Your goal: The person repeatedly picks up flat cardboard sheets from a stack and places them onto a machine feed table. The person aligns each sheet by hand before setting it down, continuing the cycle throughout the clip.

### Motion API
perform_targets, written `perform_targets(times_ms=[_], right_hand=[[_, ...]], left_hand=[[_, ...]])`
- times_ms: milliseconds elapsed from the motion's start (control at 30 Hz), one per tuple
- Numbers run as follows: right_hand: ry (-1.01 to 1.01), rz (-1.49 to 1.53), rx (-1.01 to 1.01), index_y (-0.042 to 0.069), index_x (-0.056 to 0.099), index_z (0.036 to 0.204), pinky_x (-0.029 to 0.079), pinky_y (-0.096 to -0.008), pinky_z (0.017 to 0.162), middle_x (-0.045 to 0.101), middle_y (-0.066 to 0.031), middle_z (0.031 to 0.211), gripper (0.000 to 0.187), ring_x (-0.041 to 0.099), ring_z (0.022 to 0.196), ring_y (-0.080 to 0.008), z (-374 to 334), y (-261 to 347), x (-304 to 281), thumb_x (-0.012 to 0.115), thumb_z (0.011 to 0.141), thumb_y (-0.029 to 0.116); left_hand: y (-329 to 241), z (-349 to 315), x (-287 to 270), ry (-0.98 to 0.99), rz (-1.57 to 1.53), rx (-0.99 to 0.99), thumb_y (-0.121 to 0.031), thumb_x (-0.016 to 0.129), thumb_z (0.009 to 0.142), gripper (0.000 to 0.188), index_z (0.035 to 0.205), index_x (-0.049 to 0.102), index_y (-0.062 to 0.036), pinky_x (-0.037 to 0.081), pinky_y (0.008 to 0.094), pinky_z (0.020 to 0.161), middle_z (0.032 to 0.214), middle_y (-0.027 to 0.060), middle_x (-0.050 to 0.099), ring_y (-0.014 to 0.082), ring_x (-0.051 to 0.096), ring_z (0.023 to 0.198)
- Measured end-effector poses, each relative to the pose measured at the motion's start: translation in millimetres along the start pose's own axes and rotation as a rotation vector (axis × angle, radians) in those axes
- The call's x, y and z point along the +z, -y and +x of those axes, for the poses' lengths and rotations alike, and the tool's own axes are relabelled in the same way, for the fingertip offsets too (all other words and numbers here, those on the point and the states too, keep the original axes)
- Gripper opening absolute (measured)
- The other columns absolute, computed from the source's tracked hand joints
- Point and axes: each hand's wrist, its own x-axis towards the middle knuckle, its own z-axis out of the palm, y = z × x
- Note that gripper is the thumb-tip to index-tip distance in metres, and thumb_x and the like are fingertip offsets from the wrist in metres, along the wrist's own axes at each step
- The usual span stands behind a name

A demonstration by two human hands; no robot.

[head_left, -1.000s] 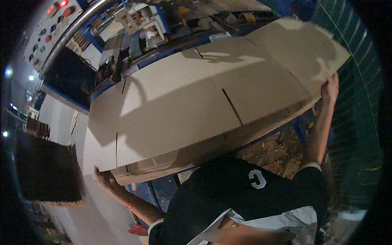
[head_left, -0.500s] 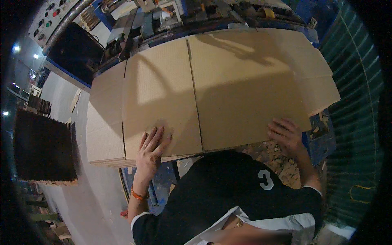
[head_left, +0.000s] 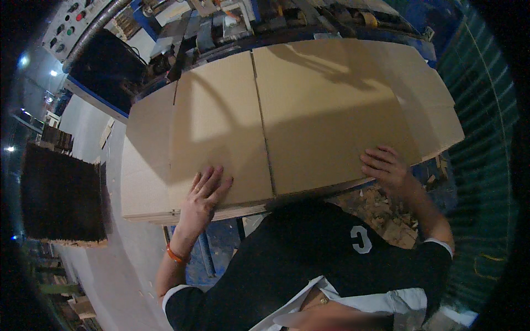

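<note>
A wide brown cardboard sheet with slots and crease lines lies flat in front of me, on top of a stack of similar sheets whose edges show along the near side. My left hand rests on the near left part of the top sheet, fingers spread. On the near right part, my right hand lies with its fingers stretched over the surface close to the edge. Neither hand grips anything that I can see; the right thumb is hidden.
Machinery with a dark bed stands right behind the cardboard. A control panel with buttons is at the far left. Cardboard scraps lie below the near right edge. A dark stack stands on the left; green corrugated sheeting borders the right.
The top sheet has slid slightly away from me, showing more of the stack at its near edge. Both hands have moved with it, the right one a little farther forward.
</note>
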Motion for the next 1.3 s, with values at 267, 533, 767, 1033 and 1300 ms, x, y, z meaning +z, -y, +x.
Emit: perform_targets(times_ms=[267, 533, 767, 1033, 1300], right_hand=[[0.083, 0.007, 0.048, 0.007, 0.052, 0.119, 0.035, -0.0459, 0.1, 0.048, -0.0091, 0.129, 0.052, 0.045, 0.12, -0.0298, -5.2, -25.2, -8.0, 0.063, 0.073, 0.031], [0.16, -0.139, 0.099, 0.009, 0.049, 0.125, 0.032, -0.0459, 0.101, 0.044, -0.0103, 0.133, 0.074, 0.04, 0.123, -0.0315, 19.8, -70.4, -15.4, 0.066, 0.067, 0.053], [0.238, -0.209, 0.272, 0.015, 0.046, 0.129, 0.032, -0.0459, 0.1, 0.043, -0.0106, 0.133, 0.076, 0.039, 0.123, -0.033, 79.4, -144.2, -1.2, 0.067, 0.067, 0.052], [0.089, -0.294, 0.596, 0.015, 0.043, 0.132, 0.028, -0.0429, 0.103, 0.039, -0.0178, 0.135, 0.059, 0.033, 0.126, -0.0338, 135.6, -185.8, 24.0, 0.061, 0.079, 0.033], [-0.303, -0.16, 0.928, 0.006, 0.041, 0.131, 0.031, -0.0403, 0.102, 0.038, -0.0207, 0.135, 0.056, 0.035, 0.126, -0.034, 17.6, -115.0, -23.6, 0.061, 0.081, 0.022]], left_hand=[[5.4, 2.4, 0.2, 0.006, -0.043, -0.001, -0.007, 0.053, 0.073, 0.051, 0.123, 0.053, -0.0154, 0.027, 0.0459, 0.105, 0.135, 0.0115, 0.041, 0.0304, 0.038, 0.126], [26.8, 13.7, -2.5, -0.166, -0.032, 0.004, -0.009, 0.047, 0.076, 0.051, 0.127, 0.049, -0.014, 0.028, 0.0461, 0.105, 0.137, 0.012, 0.039, 0.0299, 0.036, 0.127], [92.6, 78.4, 13.2, -0.302, -0.033, 0.046, -0.012, 0.045, 0.082, 0.049, 0.131, 0.042, -0.0139, 0.031, 0.0436, 0.103, 0.135, 0.0129, 0.038, 0.0322, 0.038, 0.124], [136.4, 177.5, 38.0, -0.376, 0.293, -0.231, -0.015, 0.051, 0.084, 0.059, 0.138, 0.027, -0.0127, 0.024, 0.0454, 0.106, 0.135, 0.0165, 0.036, 0.0332, 0.03, 0.128], [106.1, 25.5, 15.3, -0.825, -0.045, -0.621, -0.017, 0.069, 0.077, 0.068, 0.13, 0.033, 0.0059, 0.029, 0.0419, 0.102, 0.133, 0.0249, 0.037, 0.0381, 0.036, 0.123]])
